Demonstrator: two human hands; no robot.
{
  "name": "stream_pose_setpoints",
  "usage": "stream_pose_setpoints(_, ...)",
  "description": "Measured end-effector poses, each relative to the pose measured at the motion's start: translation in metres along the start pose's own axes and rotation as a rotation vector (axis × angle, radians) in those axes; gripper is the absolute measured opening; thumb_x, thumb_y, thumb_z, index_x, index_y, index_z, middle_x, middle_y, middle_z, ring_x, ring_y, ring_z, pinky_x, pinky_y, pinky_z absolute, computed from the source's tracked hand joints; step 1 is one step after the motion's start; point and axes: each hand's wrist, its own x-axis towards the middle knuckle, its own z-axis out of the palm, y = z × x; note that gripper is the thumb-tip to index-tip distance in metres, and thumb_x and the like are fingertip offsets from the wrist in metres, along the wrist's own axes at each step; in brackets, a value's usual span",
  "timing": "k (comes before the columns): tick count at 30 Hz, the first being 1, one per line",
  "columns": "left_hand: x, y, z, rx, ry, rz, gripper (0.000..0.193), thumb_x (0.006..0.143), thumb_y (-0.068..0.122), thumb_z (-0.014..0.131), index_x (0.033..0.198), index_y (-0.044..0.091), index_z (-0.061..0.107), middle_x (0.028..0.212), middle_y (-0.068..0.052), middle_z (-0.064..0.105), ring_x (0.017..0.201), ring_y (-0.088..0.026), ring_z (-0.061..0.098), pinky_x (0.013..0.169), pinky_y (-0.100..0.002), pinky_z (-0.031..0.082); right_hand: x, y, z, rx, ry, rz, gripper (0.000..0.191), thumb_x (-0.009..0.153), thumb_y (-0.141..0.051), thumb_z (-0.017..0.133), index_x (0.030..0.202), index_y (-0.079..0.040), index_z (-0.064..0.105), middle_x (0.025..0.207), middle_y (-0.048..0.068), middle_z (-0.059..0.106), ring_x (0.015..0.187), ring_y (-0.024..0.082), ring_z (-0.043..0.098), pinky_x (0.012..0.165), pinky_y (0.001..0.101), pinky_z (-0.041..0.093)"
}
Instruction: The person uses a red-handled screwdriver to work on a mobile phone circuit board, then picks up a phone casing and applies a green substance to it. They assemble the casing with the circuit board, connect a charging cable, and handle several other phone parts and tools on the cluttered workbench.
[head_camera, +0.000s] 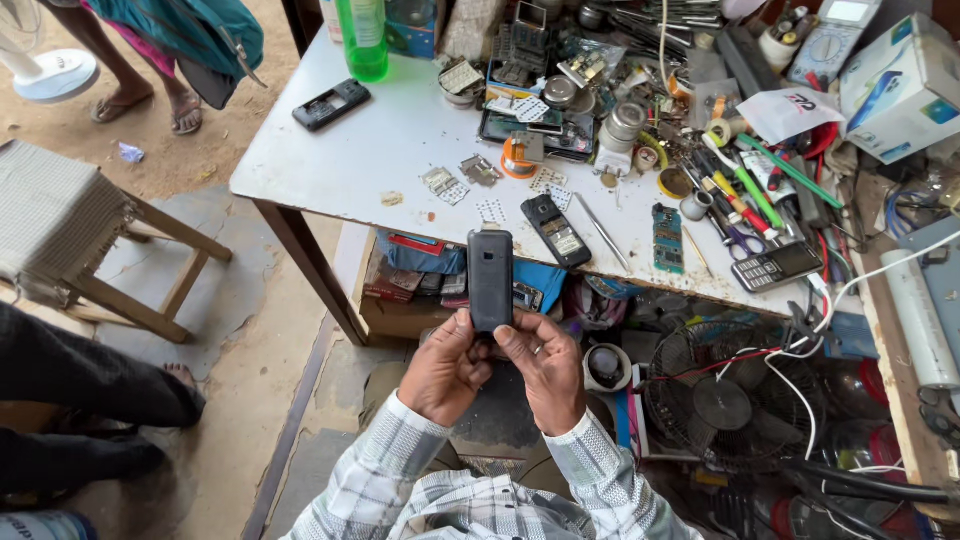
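Both hands hold a black bar-shaped mobile phone (490, 278) upright, its plain back facing me, just in front of the table's near edge. My left hand (447, 368) grips the phone's lower left side with thumb and fingers. My right hand (547, 368) pinches the lower right corner, thumb pressed on the bottom end. On the white worktable (390, 140) just beyond lies an opened black phone body (556, 230), and a green circuit board (667, 238) rests to its right.
The table's right half is heaped with tools, screwdrivers, tape rolls, a keypad phone (776, 267) and a multimeter (832, 38). A green bottle (362, 38) and another phone (331, 104) sit at far left. A wooden stool (70, 235) stands left; a fan grille (722, 395) lies below right. Other people's legs are at left.
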Motion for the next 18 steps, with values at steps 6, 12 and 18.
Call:
stream_pose_setpoints(6,-0.011,0.004,-0.001,0.217,-0.05,0.334,0.03,0.105,0.03,0.062,0.124,0.008,0.061,0.108,0.002,0.069,0.09,-0.011,0.063,0.075,-0.027,0.054,-0.015,-0.011,0.007,-0.662,0.111,-0.219,0.022,0.09,-0.018,0.078,0.105,-0.003,0.076,0.094,0.005,0.075,0.078,0.015,0.075,0.07,0.0297,0.059)
stream_pose_setpoints(12,-0.009,0.041,0.004,0.252,-0.065,0.405,0.055,0.102,0.027,0.061,0.148,0.001,0.048,0.138,-0.014,0.063,0.122,-0.027,0.066,0.098,-0.042,0.058,-0.03,-0.022,0.011,-1.106,0.064,-0.616,0.026,0.085,-0.016,0.083,0.11,-0.01,0.08,0.095,0.005,0.068,0.079,0.02,0.069,0.067,0.0352,0.057)
stream_pose_setpoints(18,-0.017,0.05,0.005,0.091,-0.32,0.363,0.059,0.105,0.025,0.06,0.155,0.0,0.04,0.15,-0.019,0.056,0.135,-0.031,0.057,0.11,-0.043,0.053,-0.034,-0.021,0.015,-0.778,0.0,-0.541,0.035,0.09,-0.017,0.08,0.123,-0.008,0.075,0.139,0.014,0.065,0.123,0.028,0.068,0.099,0.038,0.059)
